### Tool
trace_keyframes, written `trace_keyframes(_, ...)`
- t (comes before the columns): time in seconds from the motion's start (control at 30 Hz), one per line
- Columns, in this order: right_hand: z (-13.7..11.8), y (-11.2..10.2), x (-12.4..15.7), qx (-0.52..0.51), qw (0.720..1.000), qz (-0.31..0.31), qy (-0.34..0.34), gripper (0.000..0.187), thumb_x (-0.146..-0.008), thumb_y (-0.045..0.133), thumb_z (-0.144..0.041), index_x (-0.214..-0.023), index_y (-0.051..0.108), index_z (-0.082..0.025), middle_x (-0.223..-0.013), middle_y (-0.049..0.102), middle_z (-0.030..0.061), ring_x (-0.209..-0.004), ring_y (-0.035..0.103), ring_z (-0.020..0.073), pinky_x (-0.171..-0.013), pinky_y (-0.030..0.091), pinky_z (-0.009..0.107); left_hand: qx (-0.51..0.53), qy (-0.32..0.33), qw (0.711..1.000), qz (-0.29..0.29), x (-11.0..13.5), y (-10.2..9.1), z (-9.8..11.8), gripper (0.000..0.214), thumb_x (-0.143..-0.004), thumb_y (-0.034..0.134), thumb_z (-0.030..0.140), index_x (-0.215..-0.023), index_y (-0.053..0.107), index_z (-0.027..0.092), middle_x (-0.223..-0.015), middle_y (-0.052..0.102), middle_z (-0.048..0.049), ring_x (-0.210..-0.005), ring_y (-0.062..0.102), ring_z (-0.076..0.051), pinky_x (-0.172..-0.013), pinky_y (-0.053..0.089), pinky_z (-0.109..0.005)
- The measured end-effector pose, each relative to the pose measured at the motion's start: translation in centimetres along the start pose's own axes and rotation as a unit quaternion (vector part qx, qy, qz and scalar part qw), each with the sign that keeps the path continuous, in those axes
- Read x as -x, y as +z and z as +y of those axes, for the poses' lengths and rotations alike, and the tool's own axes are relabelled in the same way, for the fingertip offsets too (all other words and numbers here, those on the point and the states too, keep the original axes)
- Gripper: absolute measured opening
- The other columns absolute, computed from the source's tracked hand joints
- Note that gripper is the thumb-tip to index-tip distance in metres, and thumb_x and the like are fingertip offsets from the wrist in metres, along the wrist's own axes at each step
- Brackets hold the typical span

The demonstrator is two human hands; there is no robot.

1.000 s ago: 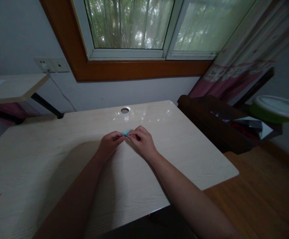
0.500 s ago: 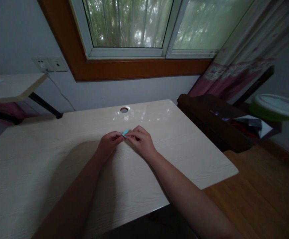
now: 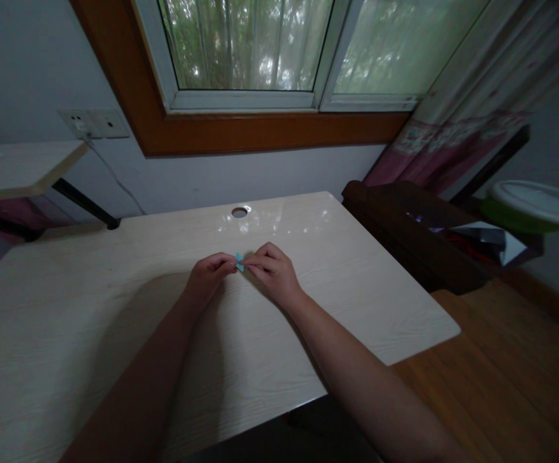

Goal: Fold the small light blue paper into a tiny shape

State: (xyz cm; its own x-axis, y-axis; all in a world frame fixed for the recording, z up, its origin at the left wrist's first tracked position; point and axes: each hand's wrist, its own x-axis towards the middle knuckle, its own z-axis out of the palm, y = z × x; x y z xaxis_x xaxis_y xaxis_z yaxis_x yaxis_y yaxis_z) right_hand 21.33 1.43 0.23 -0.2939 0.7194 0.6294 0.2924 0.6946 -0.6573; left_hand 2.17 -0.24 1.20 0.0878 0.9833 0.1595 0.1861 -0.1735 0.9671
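Between my fingertips is a small light-blue folded piece, perhaps paper (image 3: 239, 262), too small to make out its exact form. My left hand (image 3: 208, 276) is closed in a pinch on its left side. From the right, my right hand (image 3: 274, 271) pinches the same piece with thumb and forefinger. Both hands are just above the pale wood-grain desk (image 3: 270, 347), and the fingers hide part of the piece.
A round cable hole (image 3: 239, 212) is near the desk's back edge. At left stands a raised shelf (image 3: 29, 167) on black legs. Beyond the right edge are a dark wooden piece of furniture (image 3: 405, 225) and a green tub with a whitish lid (image 3: 540, 202).
The light-blue piece has turned between my fingers and now shows points above and below them. Both hands stay in nearly the same place.
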Motion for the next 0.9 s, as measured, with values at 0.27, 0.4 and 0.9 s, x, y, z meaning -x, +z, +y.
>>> trace_keyframes(0.27, -0.10, -0.04, 0.03, 0.023, 1.000, -0.005, 0.004, 0.018, -0.089, 0.063, -0.020, -0.097, 0.076, -0.028, -0.086, 0.056, 0.0037, -0.077, 0.055, 0.0151, -0.068, 0.047, 0.029, 0.007, -0.030, 0.999, 0.027, -0.13, 0.18, -0.23, 0.023, -0.078, 0.069, 0.040, -0.079, 0.073, 0.018, -0.072, 0.071, -0.0022, -0.072, 0.063, -0.017, -0.073, 0.049, -0.027)
trace_keyframes(0.4, -0.10, 0.00, 0.13, 0.024, 1.000, -0.009, -0.005, 0.017, -0.089, 0.063, -0.022, -0.097, 0.076, -0.028, -0.086, 0.057, 0.0035, -0.076, 0.055, 0.0149, -0.069, 0.047, 0.029, 0.008, -0.030, 0.999, 0.030, -0.17, 0.11, -0.20, 0.024, -0.078, 0.069, 0.041, -0.080, 0.074, 0.017, -0.074, 0.072, -0.0028, -0.073, 0.064, -0.017, -0.073, 0.050, -0.028)
trace_keyframes(0.9, 0.22, -0.11, 0.14, 0.043, 0.999, -0.031, -0.011, 0.017, -0.091, 0.063, -0.029, -0.100, 0.077, -0.031, -0.084, 0.055, 0.0037, -0.074, 0.054, 0.0149, -0.067, 0.045, 0.028, 0.097, -0.052, 0.993, 0.048, -0.30, 0.48, -0.83, 0.032, -0.071, 0.079, 0.041, -0.088, 0.069, 0.016, -0.080, 0.072, -0.0036, -0.073, 0.066, -0.016, -0.076, 0.053, -0.030)
